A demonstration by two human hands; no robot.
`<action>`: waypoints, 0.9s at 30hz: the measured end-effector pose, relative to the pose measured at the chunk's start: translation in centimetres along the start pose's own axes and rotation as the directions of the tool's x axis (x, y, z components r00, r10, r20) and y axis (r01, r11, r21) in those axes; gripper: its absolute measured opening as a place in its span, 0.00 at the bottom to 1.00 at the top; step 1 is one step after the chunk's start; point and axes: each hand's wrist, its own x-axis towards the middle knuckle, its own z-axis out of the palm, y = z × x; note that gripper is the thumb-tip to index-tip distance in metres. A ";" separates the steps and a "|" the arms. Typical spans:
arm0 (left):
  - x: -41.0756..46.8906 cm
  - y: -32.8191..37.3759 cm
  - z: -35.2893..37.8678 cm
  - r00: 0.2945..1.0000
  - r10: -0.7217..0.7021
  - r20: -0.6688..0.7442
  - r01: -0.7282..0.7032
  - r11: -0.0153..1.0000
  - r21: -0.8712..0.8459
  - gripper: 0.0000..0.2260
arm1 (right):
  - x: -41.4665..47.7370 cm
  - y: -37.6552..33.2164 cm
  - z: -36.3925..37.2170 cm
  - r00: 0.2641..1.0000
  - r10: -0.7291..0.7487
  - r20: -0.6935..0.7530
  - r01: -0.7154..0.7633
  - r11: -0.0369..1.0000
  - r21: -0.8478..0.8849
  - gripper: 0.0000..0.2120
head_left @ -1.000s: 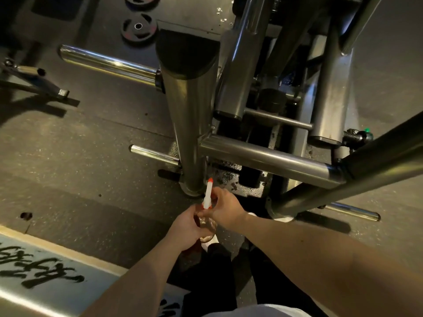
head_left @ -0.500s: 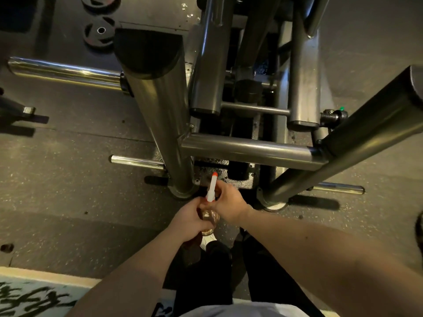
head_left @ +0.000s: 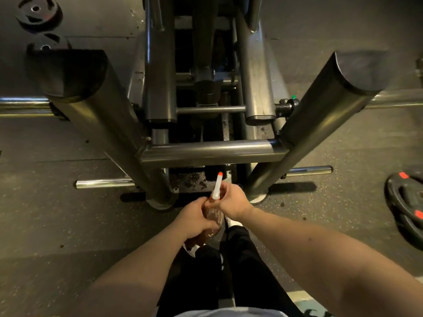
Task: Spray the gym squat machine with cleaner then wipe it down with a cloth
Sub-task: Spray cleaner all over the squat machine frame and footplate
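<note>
Squat machine (head_left: 160, 76), a frame of thick dark grey steel tubes, fills the upper half of what I see from the head camera. It stands on the speckled dark rubber floor (head_left: 57, 213) right in front of the person. Two slanted posts with flat black caps, the left post (head_left: 98, 124) and the right post (head_left: 320, 124), are joined low down by a round horizontal crossbar (head_left: 210, 152).

Nearer to me than that bar, both hands meet on a small clear spray bottle (head_left: 214, 217) of amber liquid. The left hand (head_left: 194, 219) wraps its fingers round the bottle's body. The right hand (head_left: 233, 202) grips the top of the bottle at the foot of its long white nozzle with an orange tip (head_left: 217, 186). I read the nozzle as angled up toward the crossbar, clear of it.

Short chrome pegs (head_left: 103, 183) stick out sideways near the base. A black weight plate with red marks (head_left: 407, 202) sits at far right, and another dark plate (head_left: 39, 12) at top left. Black trousers (head_left: 240, 271) and a white shoe (head_left: 235, 223) show beneath the hands.
</note>
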 end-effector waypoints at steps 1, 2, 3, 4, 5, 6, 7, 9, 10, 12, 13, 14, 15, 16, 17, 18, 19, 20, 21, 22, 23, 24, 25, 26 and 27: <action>0.3 0.5 0.2 1.000 0.010 0.010 -0.010 1.000 0.012 0.30 | -0.1 0.2 -0.7 1.000 -0.004 0.004 0.004 1.000 0.003 0.22; 0.5 1.0 0.4 1.000 0.017 0.016 -0.018 1.000 0.024 0.29 | -0.3 0.1 -1.3 1.000 -0.019 0.005 0.019 1.000 0.006 0.24; 0.7 1.5 0.5 1.000 0.021 0.020 -0.022 0.999 0.031 0.29 | -0.3 0.1 -1.9 0.999 -0.031 -0.005 0.031 0.999 0.007 0.26; 0.7 2.1 0.6 0.999 0.028 0.019 -0.029 0.999 0.035 0.28 | -0.5 0.0 -2.4 0.999 -0.046 -0.023 0.047 0.999 0.006 0.26; 0.8 2.6 0.5 0.999 0.041 0.014 -0.042 0.998 0.042 0.27 | -0.6 -0.2 -2.8 0.998 -0.056 -0.042 0.056 0.998 0.000 0.26; 0.8 3.2 0.4 0.998 0.060 0.004 -0.060 0.997 0.052 0.27 | -0.8 -0.6 -3.3 0.996 -0.066 -0.061 0.066 0.998 -0.001 0.26; 0.8 3.9 0.2 0.997 0.079 -0.003 -0.079 0.995 0.061 0.27 | -1.0 -1.1 -3.9 0.995 -0.070 -0.076 0.071 0.997 0.007 0.26; 0.7 5.5 -0.3 0.993 0.118 -0.016 -0.117 0.991 0.065 0.28 | -1.3 -2.2 -5.1 0.992 -0.083 -0.094 0.086 0.996 0.024 0.27; 0.7 6.4 -0.7 0.990 0.136 -0.021 -0.134 0.989 0.067 0.28 | -1.5 -2.8 -5.8 0.989 -0.099 -0.109 0.102 0.995 0.024 0.26; 0.9 8.1 -1.3 0.986 0.164 -0.032 -0.161 0.983 0.088 0.27 | -1.8 -4.0 -7.3 0.982 -0.123 -0.141 0.128 0.991 0.033 0.25; 1.0 9.1 -1.6 0.984 0.175 -0.037 -0.170 0.980 0.099 0.27 | -1.8 -4.5 -8.1 0.979 -0.131 -0.155 0.138 0.990 0.036 0.24; 1.1 10.1 -1.9 0.983 0.180 -0.039 -0.175 0.979 0.108 0.28 | -1.8 -4.9 -8.9 0.976 -0.139 -0.168 0.147 0.989 0.033 0.23; 1.4 11.0 -2.3 0.983 0.181 -0.040 -0.176 0.978 0.108 0.30 | -1.5 -5.2 -9.7 0.975 -0.141 -0.172 0.148 0.989 0.029 0.21; 1.7 11.8 -2.6 0.983 0.180 -0.040 -0.175 0.978 0.109 0.31 | -1.4 -5.6 -10.5 0.974 -0.143 -0.173 0.149 0.988 0.026 0.20; 2.0 12.6 -2.9 0.983 0.181 -0.040 -0.176 0.979 0.101 0.32 | -0.9 -5.8 -11.2 0.974 -0.142 -0.174 0.149 0.988 0.026 0.20; 2.4 13.5 -3.2 0.982 0.186 -0.042 -0.181 0.979 0.098 0.31 | -0.6 -6.2 -12.0 0.974 -0.143 -0.176 0.150 0.988 0.028 0.20; 2.8 14.3 -3.4 0.981 0.188 -0.045 -0.182 0.978 0.098 0.31 | -0.1 -6.5 -12.7 0.974 -0.143 -0.173 0.151 0.988 0.032 0.21; 3.2 15.0 -3.6 0.982 0.185 -0.047 -0.180 0.979 0.099 0.30 | 0.3 -6.8 -13.4 0.974 -0.147 -0.172 0.155 0.987 0.032 0.23; 3.6 15.8 -3.8 0.981 0.185 -0.050 -0.180 0.979 0.094 0.31 | 1.0 -7.0 -14.1 0.974 -0.151 -0.170 0.158 0.987 0.030 0.24; 4.0 16.5 -4.0 0.982 0.182 -0.048 -0.177 0.980 0.093 0.33 | 1.5 -7.1 -14.8 0.973 -0.155 -0.170 0.162 0.986 0.029 0.25; 4.5 17.1 -4.2 0.983 0.180 -0.047 -0.175 0.980 0.095 0.35 | 2.1 -7.1 -15.3 0.974 -0.148 -0.174 0.155 0.988 0.026 0.25; 4.8 17.8 -4.4 0.984 0.173 -0.040 -0.168 0.980 0.106 0.35 | 2.6 -7.2 -15.9 0.973 -0.145 -0.178 0.151 0.988 0.023 0.23; 5.1 18.5 -4.6 0.985 0.170 -0.036 -0.164 0.979 0.119 0.35 | 3.2 -7.3 -16.5 0.974 -0.136 -0.179 0.142 0.990 0.022 0.21; 5.5 19.1 -4.8 0.986 0.165 -0.029 -0.160 0.978 0.131 0.34 | 3.8 -7.4 -17.1 0.975 -0.132 -0.179 0.138 0.990 0.023 0.19; 5.9 19.6 -5.0 0.986 0.164 -0.027 -0.159 0.978 0.134 0.33 | 4.3 -7.4 -17.6 0.977 -0.126 -0.172 0.134 0.990 0.033 0.17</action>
